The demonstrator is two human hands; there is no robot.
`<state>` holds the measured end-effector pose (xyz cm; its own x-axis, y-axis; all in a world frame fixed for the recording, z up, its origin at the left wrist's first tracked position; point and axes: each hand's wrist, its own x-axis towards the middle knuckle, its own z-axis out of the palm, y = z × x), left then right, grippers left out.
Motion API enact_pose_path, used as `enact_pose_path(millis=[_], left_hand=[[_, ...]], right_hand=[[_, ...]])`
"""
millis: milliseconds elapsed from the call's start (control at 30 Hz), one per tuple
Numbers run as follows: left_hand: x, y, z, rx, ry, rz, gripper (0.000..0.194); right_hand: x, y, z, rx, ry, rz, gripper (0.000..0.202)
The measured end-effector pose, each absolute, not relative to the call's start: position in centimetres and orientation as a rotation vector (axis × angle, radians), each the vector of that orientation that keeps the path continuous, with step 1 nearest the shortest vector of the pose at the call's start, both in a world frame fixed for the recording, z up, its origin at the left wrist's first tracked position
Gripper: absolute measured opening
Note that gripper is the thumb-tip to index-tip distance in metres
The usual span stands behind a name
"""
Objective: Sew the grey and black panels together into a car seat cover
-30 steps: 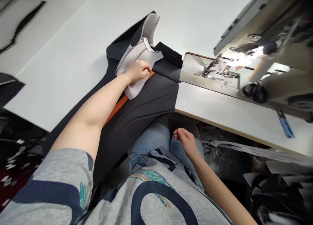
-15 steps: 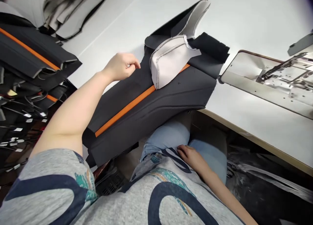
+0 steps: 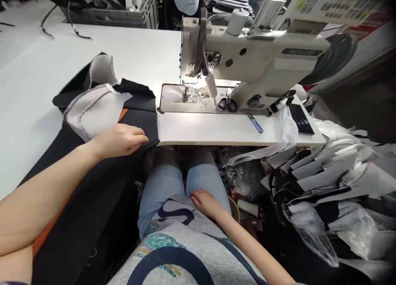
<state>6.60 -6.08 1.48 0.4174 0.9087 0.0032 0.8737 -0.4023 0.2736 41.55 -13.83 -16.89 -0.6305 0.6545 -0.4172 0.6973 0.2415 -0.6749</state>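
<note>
My left hand hovers over the right part of a black sewn cover, its fingers curled together and nothing visible in them. The cover has an orange stripe and hangs off the table towards me on the left. A folded-up pale grey section of the cover, with stitched seams, is just beyond my left wrist. Across my lap, against the shirt and jeans, my right hand rests with its fingers laid flat, holding nothing.
An industrial sewing machine stands on the white table, its lamp lit. Black-handled scissors lie by its bed, a blue tool nearer me. White strips drape over the edge. Right are stacked pieces; behind, a grey crate.
The view has swung right, bringing the whole sewing machine into sight. My left hand has moved from the cover's far left side to its right part. My right hand stays on my lap.
</note>
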Motion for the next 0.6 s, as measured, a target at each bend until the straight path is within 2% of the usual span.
enact_pose_path(millis=[167, 300, 433, 500, 600], left_hand=[[7.9, -5.4, 2.8, 2.439, 1.554, 0.158, 0.031], [5.0, -5.4, 2.5, 2.387, 1.934, 0.078, 0.035], [1.7, -5.7, 0.3, 2.08, 2.595, -0.226, 0.046], [1.0, -6.0, -1.3, 1.895, 2.713, -0.338, 0.051], [1.6, -6.5, -3.7, 1.877, 2.72, -0.294, 0.052]], right_hand=[[42.4, -12.9, -17.6, 1.198, 2.451, -1.349, 0.034], [41.4, -11.4, -18.3, 1.109, 2.456, -1.28, 0.034], [40.2, -10.0, -18.8, 1.054, 2.45, -1.217, 0.037], [39.7, -9.4, -19.0, 1.038, 2.441, -1.202, 0.037], [39.2, -8.9, -19.4, 1.015, 2.425, -1.197, 0.037]])
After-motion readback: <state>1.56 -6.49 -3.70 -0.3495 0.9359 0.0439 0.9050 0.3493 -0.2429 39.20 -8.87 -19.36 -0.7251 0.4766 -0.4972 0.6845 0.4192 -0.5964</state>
